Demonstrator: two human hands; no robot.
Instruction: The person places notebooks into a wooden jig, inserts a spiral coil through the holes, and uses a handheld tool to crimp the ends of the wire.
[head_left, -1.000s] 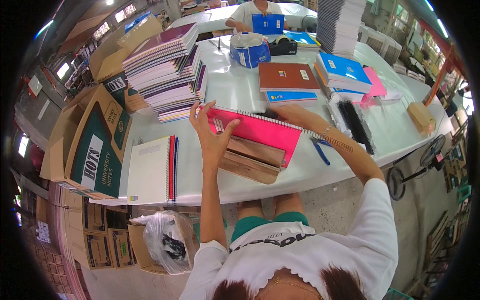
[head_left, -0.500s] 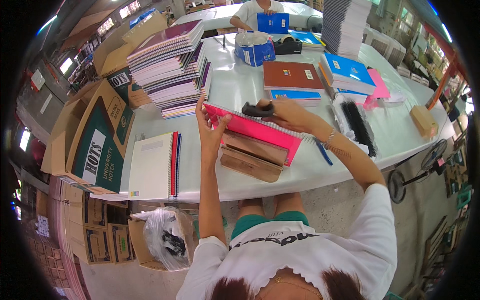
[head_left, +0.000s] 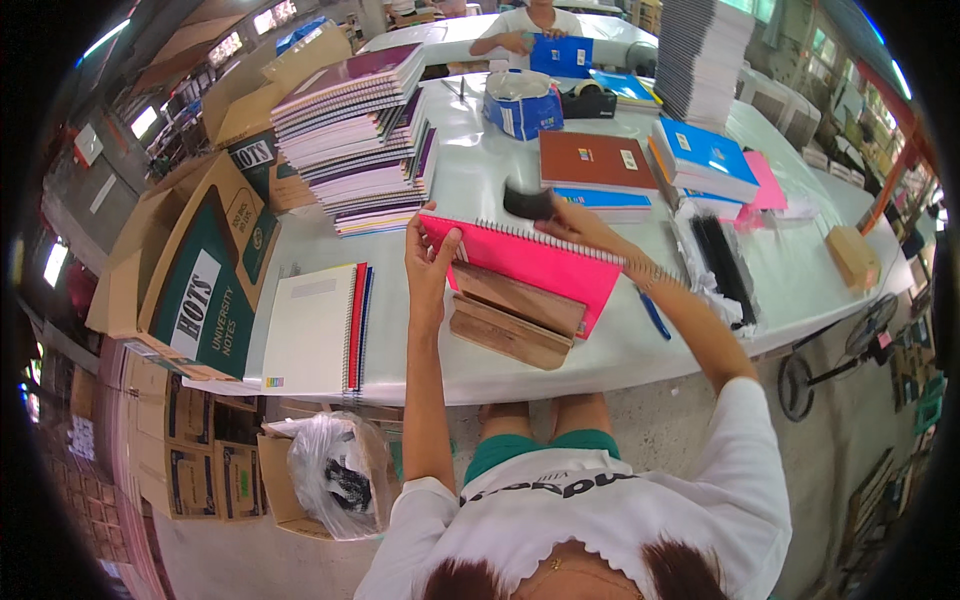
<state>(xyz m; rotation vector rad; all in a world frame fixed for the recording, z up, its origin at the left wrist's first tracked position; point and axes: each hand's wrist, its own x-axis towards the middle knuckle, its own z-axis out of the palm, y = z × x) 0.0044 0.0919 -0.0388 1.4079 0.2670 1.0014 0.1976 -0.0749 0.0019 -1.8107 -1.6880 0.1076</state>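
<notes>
A bright pink notebook [head_left: 540, 268] stands on edge in a slotted wooden block [head_left: 512, 330] near the table's front. Its upper edge carries a wire coil [head_left: 655, 272], whose loose end sticks out past the right corner. My left hand [head_left: 432, 258] pinches the notebook's upper left corner, thumb on the near face. Just beyond the coiled edge, my right hand [head_left: 585, 224] is closed round a black tool [head_left: 528, 204]; blur hides its exact kind. The notebook's edge partly covers that hand. A slim blue-handled tool [head_left: 655, 315] lies right of the notebook.
Tall stacks of spiral notebooks [head_left: 350, 140] and an open carton [head_left: 215, 290] stand left, with a white notebook [head_left: 310, 325] nearer. Brown [head_left: 595, 160] and blue books [head_left: 705, 158], black coils [head_left: 720, 260] and a small box [head_left: 852, 258] lie right. A co-worker [head_left: 535, 22] handles a blue notebook opposite.
My right hand and the black tool have shifted away from the coiled edge to its far side. My left hand keeps its hold on the corner. The whole view has moved slightly.
</notes>
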